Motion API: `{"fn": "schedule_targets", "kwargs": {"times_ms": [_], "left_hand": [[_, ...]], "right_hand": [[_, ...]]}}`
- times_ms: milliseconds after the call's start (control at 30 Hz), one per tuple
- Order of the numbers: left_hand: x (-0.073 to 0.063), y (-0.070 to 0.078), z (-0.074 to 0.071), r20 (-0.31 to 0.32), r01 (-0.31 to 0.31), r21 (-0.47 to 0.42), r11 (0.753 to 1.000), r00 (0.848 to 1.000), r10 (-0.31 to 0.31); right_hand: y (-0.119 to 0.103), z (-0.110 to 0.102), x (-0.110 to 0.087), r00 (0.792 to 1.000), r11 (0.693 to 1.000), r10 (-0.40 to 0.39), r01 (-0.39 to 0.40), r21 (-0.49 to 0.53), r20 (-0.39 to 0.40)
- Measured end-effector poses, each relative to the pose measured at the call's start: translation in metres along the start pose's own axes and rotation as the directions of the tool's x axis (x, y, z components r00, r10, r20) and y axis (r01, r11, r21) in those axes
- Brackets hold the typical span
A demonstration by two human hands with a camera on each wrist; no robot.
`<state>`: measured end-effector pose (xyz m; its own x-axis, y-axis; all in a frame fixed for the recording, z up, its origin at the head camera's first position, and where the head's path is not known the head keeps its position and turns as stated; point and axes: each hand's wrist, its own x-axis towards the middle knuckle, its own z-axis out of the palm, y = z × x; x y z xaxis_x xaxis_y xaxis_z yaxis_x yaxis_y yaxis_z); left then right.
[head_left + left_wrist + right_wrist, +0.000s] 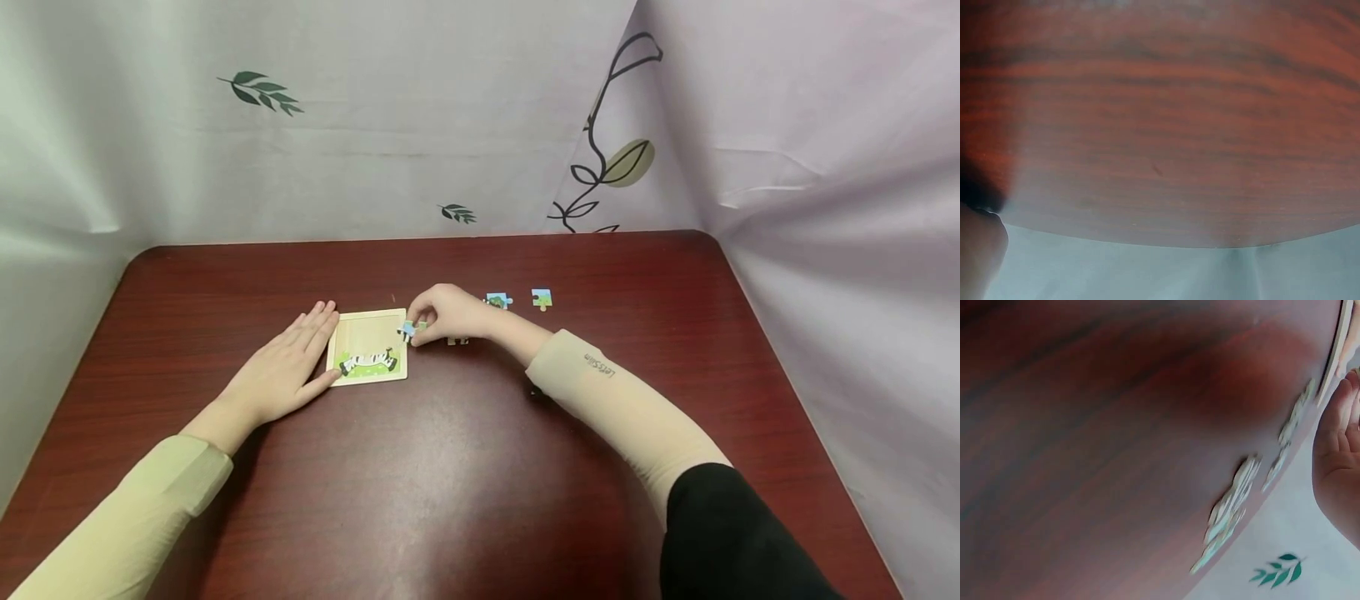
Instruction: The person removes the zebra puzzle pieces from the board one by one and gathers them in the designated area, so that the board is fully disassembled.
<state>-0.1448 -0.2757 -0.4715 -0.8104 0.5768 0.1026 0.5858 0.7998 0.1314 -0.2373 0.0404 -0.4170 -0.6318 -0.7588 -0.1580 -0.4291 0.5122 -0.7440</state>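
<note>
A square wooden puzzle tray (372,315) lies on the table, with black, white and green picture pieces (367,364) along its lower part. My left hand (283,373) rests flat along the tray's left side, fingers straight and thumb by the lower left corner. At the tray's right edge, my right hand (452,312) pinches a small blue and green puzzle piece (408,330) between thumb and fingers. The right wrist view has part of that hand (1338,456) at its right edge. Only a blurred bit of the left hand (980,253) enters the left wrist view.
Loose puzzle pieces lie right of the tray: one (542,298) farthest right, another (498,300) behind the right wrist, and one (457,341) partly hidden under the hand. A dark thing (536,391) shows below the right sleeve. Curtains surround the reddish-brown table (420,500).
</note>
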Motion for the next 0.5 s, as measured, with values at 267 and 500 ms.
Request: {"fn": "schedule_targets", "kwargs": {"times_ms": [267, 500], "left_hand": [[0.0, -0.001, 0.001, -0.005, 0.0, 0.003, 1.0, 1.0, 0.0], [0.0, -0.001, 0.001, -0.036, -0.031, -0.005, 1.0, 0.999, 0.031]], "right_hand": [[0.013, -0.014, -0.022, 0.997, 0.998, 0.066, -0.065, 0.019, -0.031], [0.022, -0.026, -0.045, 0.996, 0.996, 0.081, -0.08, 0.042, -0.028]]}}
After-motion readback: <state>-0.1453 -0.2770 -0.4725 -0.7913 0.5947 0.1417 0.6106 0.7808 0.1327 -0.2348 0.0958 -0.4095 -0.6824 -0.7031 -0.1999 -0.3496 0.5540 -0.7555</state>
